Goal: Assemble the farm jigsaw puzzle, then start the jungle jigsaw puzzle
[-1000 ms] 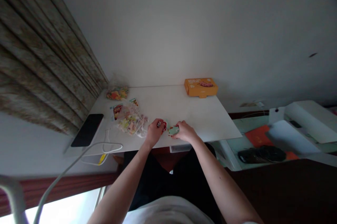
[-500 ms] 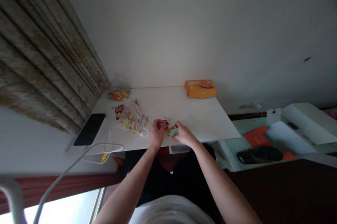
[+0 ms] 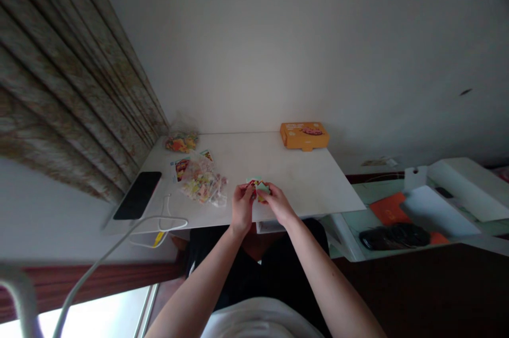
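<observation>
My left hand (image 3: 242,208) and my right hand (image 3: 277,203) meet over the front of the white table (image 3: 302,179). Between their fingers is a small pale green and red piece (image 3: 258,187), perhaps card or paper; its exact form is too small to tell. Left of my hands lies a clear plastic bag of colourful small pieces (image 3: 201,181), with printed cards (image 3: 181,168) partly under it. Further back are a smaller bag (image 3: 182,142) and an orange box (image 3: 304,135).
A black phone (image 3: 137,195) lies near the table's left edge, beside a white cable (image 3: 159,220) running off the table. A patterned curtain (image 3: 67,78) hangs at the left. Lower right, a lower surface holds a red-orange folder (image 3: 392,208) and a dark object (image 3: 389,237).
My hands have drawn closer together, and the left hand has moved right. The small green and red piece is now gathered between both hands. The view has shifted slightly.
</observation>
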Demonstrator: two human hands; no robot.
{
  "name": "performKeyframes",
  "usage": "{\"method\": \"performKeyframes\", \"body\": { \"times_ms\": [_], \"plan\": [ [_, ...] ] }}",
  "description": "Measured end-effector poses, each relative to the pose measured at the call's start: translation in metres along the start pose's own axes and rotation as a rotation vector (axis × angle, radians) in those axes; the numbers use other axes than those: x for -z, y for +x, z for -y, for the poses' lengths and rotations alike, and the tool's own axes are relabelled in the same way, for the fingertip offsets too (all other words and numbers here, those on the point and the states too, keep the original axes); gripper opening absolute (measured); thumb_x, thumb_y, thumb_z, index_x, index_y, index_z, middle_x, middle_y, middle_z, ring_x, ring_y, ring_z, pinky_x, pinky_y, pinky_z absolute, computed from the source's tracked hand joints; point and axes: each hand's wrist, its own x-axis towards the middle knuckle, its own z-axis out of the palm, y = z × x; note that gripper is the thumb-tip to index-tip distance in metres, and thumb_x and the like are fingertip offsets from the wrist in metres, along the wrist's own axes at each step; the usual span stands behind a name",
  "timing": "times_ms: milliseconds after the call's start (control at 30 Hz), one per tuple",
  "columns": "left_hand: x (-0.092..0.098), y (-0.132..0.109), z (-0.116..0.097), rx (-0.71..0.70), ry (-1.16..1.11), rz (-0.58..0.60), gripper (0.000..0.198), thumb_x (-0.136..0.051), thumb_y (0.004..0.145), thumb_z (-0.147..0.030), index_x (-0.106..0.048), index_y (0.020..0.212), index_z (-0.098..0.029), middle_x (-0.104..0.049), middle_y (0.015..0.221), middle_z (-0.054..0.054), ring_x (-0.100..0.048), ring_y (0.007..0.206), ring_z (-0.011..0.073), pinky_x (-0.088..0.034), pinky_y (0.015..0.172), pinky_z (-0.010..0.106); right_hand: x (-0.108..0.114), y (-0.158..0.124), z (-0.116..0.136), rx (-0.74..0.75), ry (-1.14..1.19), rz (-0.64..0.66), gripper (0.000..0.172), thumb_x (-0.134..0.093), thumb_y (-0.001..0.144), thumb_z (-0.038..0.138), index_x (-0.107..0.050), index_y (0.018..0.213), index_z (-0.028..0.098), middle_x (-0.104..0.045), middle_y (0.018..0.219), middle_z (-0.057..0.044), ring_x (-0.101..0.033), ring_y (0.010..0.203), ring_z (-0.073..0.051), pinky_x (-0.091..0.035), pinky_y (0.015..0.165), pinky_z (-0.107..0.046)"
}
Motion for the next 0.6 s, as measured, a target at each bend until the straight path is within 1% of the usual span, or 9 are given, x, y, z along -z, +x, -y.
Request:
{"method": "performKeyframes", "body": {
  "times_ms": [100,133,200,300,367,400,467,533,600],
  "plan": [
    [0.005,-0.007,-0.01,-0.047,0.109,-0.007,0.028,-0.069,0.083,-0.044,-0.061,0.091,-0.019,-0.072,0.091,0.006,-0.069,0.086,0.0175,-0.055,0.085,0.033,-0.006,-0.005,0.0,-0.045,0.123,0.041,0.044,-0.083,0.066,0.05,-0.068,0.097,0.022,-0.073,0.099,-0.004,-0.066,0.086,-0.019,-0.052,0.075,-0.03],
    [0.008,-0.009,-0.015,-0.075,0.173,0.001,0.027,-0.067,0.085,-0.043,-0.063,0.094,-0.018,-0.073,0.093,0.007,-0.069,0.088,0.0183,-0.055,0.087,0.034,-0.007,-0.005,0.001,-0.045,0.164,0.059,0.045,-0.083,0.066,0.05,-0.068,0.098,0.023,-0.074,0.101,-0.004,-0.067,0.088,-0.019,-0.052,0.075,-0.03],
    [0.016,-0.017,-0.028,-0.157,0.324,0.04,0.026,-0.063,0.089,-0.04,-0.066,0.105,-0.019,-0.074,0.104,0.009,-0.069,0.097,0.0205,-0.055,0.089,0.035,-0.009,-0.004,0.001,-0.042,0.203,0.077,0.044,-0.083,0.067,0.051,-0.068,0.099,0.024,-0.074,0.104,-0.005,-0.067,0.09,-0.02,-0.052,0.074,-0.029],
    [0.03,-0.032,-0.051,-0.386,0.598,0.078,0.032,-0.057,0.093,-0.031,-0.064,0.123,-0.023,-0.07,0.123,0.012,-0.067,0.111,0.0235,-0.055,0.089,0.037,-0.015,0.004,-0.002,-0.082,0.132,0.027,0.044,-0.078,0.069,0.053,-0.068,0.1,0.024,-0.075,0.102,-0.006,-0.068,0.087,-0.02,-0.047,0.066,-0.027],
    [0.04,-0.038,-0.064,-0.561,0.796,0.049,0.033,-0.054,0.094,-0.025,-0.062,0.127,-0.025,-0.068,0.125,0.012,-0.064,0.117,0.0258,-0.052,0.096,0.042,-0.022,0.012,-0.005,-0.148,0.042,-0.023,0.043,-0.077,0.067,0.052,-0.068,0.098,0.024,-0.076,0.095,-0.005,-0.068,0.082,-0.02,-0.044,0.061,-0.026],
    [0.045,-0.039,-0.068,-0.619,0.897,0.016,0.034,-0.054,0.094,-0.023,-0.062,0.127,-0.025,-0.067,0.125,0.012,-0.062,0.12,0.0279,-0.049,0.1,0.045,-0.027,0.017,-0.006,-0.185,0.003,-0.028,0.042,-0.076,0.065,0.051,-0.069,0.097,0.024,-0.076,0.091,-0.005,-0.067,0.08,-0.02,-0.043,0.06,-0.026],
    [0.055,-0.036,-0.074,-0.65,1.097,-0.071,0.038,-0.059,0.091,-0.023,-0.061,0.129,-0.024,-0.066,0.127,0.015,-0.057,0.126,0.0341,-0.045,0.103,0.051,-0.041,0.026,-0.007,-0.239,-0.043,0.01,0.04,-0.077,0.064,0.047,-0.071,0.095,0.023,-0.075,0.087,-0.003,-0.066,0.078,-0.019,-0.041,0.058,-0.025],
    [0.066,-0.027,-0.076,-0.602,1.26,-0.135,0.039,-0.065,0.088,-0.026,-0.062,0.127,-0.023,-0.065,0.126,0.018,-0.056,0.126,0.0392,-0.045,0.099,0.052,-0.057,0.036,-0.005,-0.26,-0.051,0.085,0.037,-0.078,0.063,0.044,-0.074,0.093,0.023,-0.075,0.085,-0.002,-0.065,0.077,-0.018,-0.042,0.058,-0.024],
    [0.075,-0.018,-0.077,-0.553,1.351,-0.143,0.026,-0.064,0.09,-0.027,-0.066,0.115,-0.022,-0.068,0.116,0.017,-0.06,0.117,0.0389,-0.047,0.094,0.049,-0.076,0.045,-0.002,-0.256,-0.035,0.142,0.034,-0.08,0.063,0.042,-0.075,0.09,0.022,-0.075,0.085,-0.003,-0.065,0.077,-0.017,-0.043,0.059,-0.024]
  ]
}}
